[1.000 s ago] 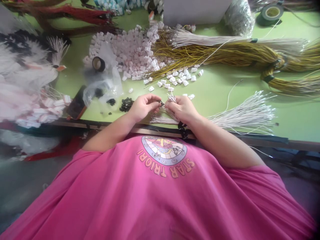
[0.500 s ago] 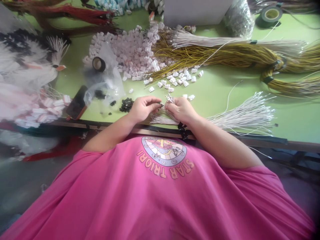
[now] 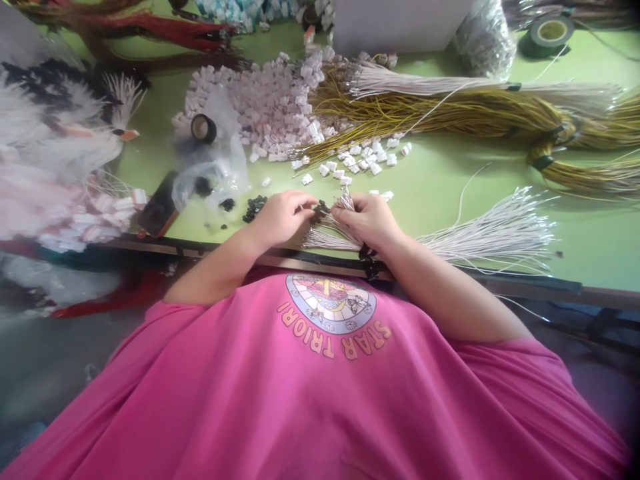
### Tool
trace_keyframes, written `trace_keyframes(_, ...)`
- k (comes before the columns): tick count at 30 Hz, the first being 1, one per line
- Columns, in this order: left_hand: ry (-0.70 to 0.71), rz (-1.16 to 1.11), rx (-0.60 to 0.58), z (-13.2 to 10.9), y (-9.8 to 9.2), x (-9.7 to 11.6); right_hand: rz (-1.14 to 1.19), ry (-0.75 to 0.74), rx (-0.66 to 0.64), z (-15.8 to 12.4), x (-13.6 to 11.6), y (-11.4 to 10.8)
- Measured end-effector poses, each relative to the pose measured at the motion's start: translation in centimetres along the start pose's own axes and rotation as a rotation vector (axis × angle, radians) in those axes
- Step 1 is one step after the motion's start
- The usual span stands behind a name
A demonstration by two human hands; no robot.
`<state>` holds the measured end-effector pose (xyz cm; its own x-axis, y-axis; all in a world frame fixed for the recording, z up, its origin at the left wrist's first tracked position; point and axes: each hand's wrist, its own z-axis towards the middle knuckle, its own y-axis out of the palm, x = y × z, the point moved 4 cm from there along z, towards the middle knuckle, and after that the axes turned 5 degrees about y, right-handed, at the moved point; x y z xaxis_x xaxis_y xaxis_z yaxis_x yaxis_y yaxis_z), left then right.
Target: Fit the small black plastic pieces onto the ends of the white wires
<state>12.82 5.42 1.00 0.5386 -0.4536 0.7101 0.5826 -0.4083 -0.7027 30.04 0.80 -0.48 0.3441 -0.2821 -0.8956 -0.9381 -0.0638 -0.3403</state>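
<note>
My right hand (image 3: 373, 219) is closed around a bunch of thin white wires (image 3: 345, 199), whose metal-tipped ends stick up past the thumb. Facing it, my left hand (image 3: 287, 217) has thumb and forefinger pinched at small black pieces (image 3: 323, 208) beside those wire ends. How the pieces sit against the wires is too small to tell. A heap of similar loose black pieces (image 3: 254, 208) lies just left of my left hand. Below my right wrist, black tape (image 3: 369, 257) wraps the bundle, and the long white wires (image 3: 493, 230) fan out to the right on the green table.
Behind my hands lie a large pile of white connectors (image 3: 275, 107) and yellow-green wire bundles (image 3: 450, 117). To the left are a clear plastic bag (image 3: 220, 167), a black tape roll (image 3: 203, 128) and a dark phone-like object (image 3: 159, 205). Green tape (image 3: 547, 35) sits far right.
The view has shifted slightly. My left fingertips have drawn back a little from the wire ends, and more of the black pieces shows between the hands. The right hand keeps its grip.
</note>
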Motion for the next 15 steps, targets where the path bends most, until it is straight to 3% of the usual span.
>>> trace_keyframes(5, -0.139, 0.401, -0.005, -0.2, -3.3, -2.8, 0.066, 0.113, -0.017, 0.1, 0.8, -0.1)
trace_keyframes(9, -0.253, 0.475, -0.082, -0.3, -3.0, -4.5, 0.133, 0.106, -0.047, 0.0, 0.7, -0.1)
trace_keyframes(15, -0.257, 0.475, -0.092, 0.0, -2.4, -4.8, 0.134, 0.105, -0.016, 0.0, 0.3, -0.3)
